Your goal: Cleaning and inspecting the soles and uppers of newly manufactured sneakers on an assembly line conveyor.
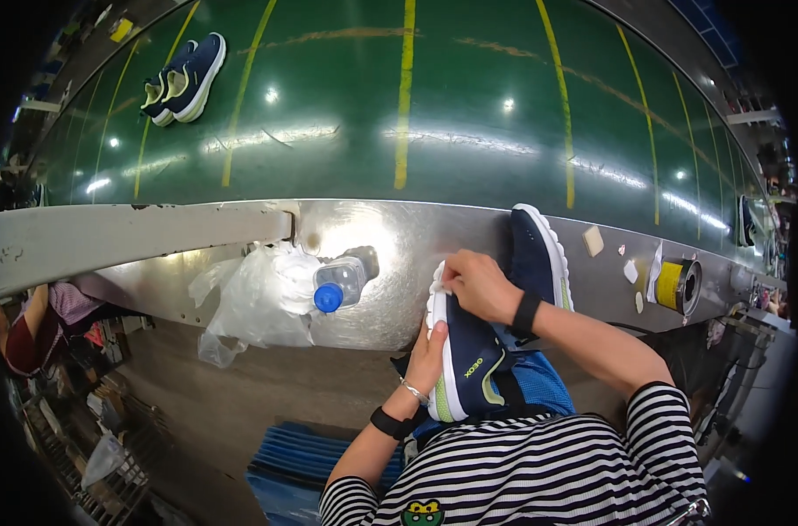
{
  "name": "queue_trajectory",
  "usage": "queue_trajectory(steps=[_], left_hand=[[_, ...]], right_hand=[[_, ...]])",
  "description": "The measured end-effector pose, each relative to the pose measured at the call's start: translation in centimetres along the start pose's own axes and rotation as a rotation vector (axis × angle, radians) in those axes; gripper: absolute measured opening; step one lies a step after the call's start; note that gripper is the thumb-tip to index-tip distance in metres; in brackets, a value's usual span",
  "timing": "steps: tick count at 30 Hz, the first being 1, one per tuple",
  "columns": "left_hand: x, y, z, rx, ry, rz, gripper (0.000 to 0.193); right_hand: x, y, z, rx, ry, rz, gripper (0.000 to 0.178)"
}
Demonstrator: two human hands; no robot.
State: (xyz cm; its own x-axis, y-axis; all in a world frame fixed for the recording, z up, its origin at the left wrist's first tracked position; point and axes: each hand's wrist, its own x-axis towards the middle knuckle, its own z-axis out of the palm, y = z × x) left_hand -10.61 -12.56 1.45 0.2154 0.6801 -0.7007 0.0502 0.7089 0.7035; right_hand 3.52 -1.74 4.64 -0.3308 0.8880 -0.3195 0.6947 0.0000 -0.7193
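A navy sneaker (pixel 469 355) with a white sole and lime-green heel and lining rests at my lap, toe pointing away from me. My left hand (pixel 426 361) grips it by the sole's left side, thumb along the white edge. Over the toe, my right hand (pixel 480 285) is closed, its fingertips pinched together against the toe's sole edge. Whatever lies between those fingertips is too small to name. A second navy sneaker (pixel 532 254) stands on the metal ledge just beyond my right wrist, partly hidden by the forearm.
A green conveyor belt (pixel 329 96) with yellow lines runs beyond the metal ledge (pixel 399 237), carrying a pair of navy sneakers (pixel 186 83). A blue-capped bottle (pixel 340 282) and plastic bag (pixel 259 298) lie left. Right are a pale block (pixel 593 241) and yellow-labelled can (pixel 673 285). A white bar (pixel 145 235) juts in.
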Motion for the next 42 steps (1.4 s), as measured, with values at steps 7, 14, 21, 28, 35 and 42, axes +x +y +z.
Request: queue_trajectory(steps=[7,14,21,28,35,42], left_hand=[[0.4,-0.5,-0.2,0.007,-0.044,-0.003,0.062],[0.2,0.3,0.1,0.009,-0.034,-0.028,0.064],[0.8,-0.5,-0.6,-0.010,-0.078,-0.069,0.064],[0.6,-0.7,-0.5,0.040,-0.064,-0.055,0.064],[0.7,-1.7,-0.5,0.042,0.039,0.031,0.060],[0.7,-1.5,-0.6,0.071,0.039,0.018,0.062]], right_hand=[[1.3,0.4,0.4,-0.080,0.044,-0.011,0.002],[1.4,1.5,0.3,-0.081,0.029,-0.069,0.001],[1.3,1.8,0.2,-0.120,0.057,-0.222,0.004],[0.9,1.2,-0.4,-0.022,-0.051,-0.265,0.008],[0.5,0.2,-0.9,-0.062,-0.203,-0.305,0.010],[0.6,0.8,-0.2,-0.119,-0.121,-0.305,0.012]])
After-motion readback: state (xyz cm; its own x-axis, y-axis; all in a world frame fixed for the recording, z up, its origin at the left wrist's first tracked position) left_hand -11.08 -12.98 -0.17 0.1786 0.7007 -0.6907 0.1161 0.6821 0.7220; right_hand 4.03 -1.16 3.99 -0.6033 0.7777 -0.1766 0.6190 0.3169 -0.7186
